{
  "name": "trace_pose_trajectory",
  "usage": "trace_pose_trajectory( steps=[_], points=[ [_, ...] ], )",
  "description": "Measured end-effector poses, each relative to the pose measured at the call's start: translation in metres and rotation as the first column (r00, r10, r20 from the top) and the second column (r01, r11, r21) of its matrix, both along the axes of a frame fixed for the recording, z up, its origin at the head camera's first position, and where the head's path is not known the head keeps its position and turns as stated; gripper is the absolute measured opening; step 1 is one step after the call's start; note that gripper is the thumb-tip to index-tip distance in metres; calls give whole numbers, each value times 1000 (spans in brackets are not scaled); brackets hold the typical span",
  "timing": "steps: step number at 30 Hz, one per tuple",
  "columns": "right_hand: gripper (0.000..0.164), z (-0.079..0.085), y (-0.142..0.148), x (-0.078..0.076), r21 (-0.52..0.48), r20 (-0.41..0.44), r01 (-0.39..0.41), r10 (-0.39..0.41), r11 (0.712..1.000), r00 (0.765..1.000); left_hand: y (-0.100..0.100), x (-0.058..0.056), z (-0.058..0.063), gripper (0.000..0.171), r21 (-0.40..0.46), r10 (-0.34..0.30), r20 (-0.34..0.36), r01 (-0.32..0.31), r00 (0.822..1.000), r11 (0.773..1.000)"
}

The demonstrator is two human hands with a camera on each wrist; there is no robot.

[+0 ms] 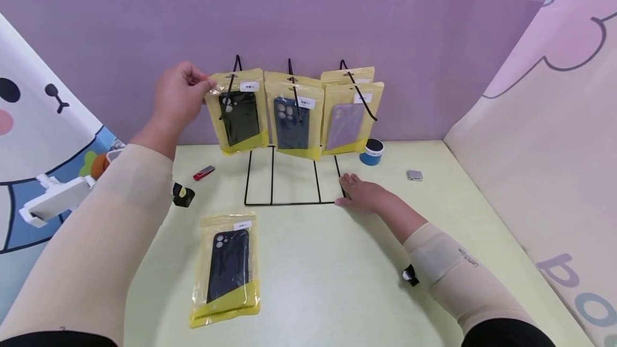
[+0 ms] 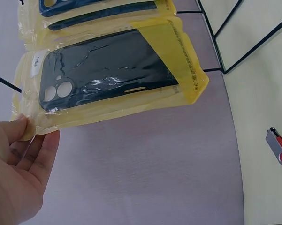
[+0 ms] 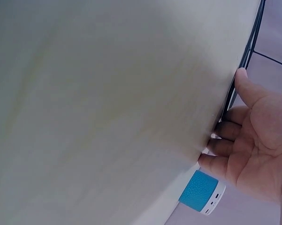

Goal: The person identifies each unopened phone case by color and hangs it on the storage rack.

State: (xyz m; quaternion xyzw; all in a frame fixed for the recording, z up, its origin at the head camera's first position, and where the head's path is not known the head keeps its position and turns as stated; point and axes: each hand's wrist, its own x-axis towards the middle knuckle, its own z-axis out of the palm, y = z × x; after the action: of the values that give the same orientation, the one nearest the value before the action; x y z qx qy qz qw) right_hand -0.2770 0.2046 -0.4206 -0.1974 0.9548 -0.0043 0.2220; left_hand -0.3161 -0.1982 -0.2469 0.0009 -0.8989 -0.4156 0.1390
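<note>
In the head view, my left hand (image 1: 179, 92) pinches the upper left edge of a yellow-edged clear pouch with a black phone case (image 1: 239, 119). That pouch hangs on the left prong of a black wire rack (image 1: 289, 204); in the left wrist view, thumb and fingers of my left hand (image 2: 23, 164) grip its corner. Pouches with a blue phone case (image 1: 291, 125) and a lilac phone case (image 1: 344, 125) hang on the middle and right prongs, with more pouches behind them. My right hand (image 1: 363, 195) rests on the right front corner of the rack's base, fingers extended.
Another pouched dark phone case (image 1: 228, 264) lies flat at the front of the table. A red USB stick (image 1: 204, 173) lies left of the rack. A blue round speaker (image 1: 371, 152) and a small grey object (image 1: 414, 175) are on the right. A purple backdrop (image 1: 299, 15) stands behind.
</note>
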Motion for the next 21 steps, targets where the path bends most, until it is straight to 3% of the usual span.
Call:
trace_pose_trajectory(
  steps=[10,17,21],
  points=[
    [80,-2,-2,-3,10,8,0,0,1000,1000,-2,-6,2,20,40,-16,21,15,1000,999],
    [80,-1,-4,-2,10,10,8,-8,1000,1000,-6,1,4,51,99,-56,28,53,998,994],
    [80,1,-4,0,0,16,15,-15,1000,1000,-9,11,3,57,180,-110,-34,114,993,977]
  ],
)
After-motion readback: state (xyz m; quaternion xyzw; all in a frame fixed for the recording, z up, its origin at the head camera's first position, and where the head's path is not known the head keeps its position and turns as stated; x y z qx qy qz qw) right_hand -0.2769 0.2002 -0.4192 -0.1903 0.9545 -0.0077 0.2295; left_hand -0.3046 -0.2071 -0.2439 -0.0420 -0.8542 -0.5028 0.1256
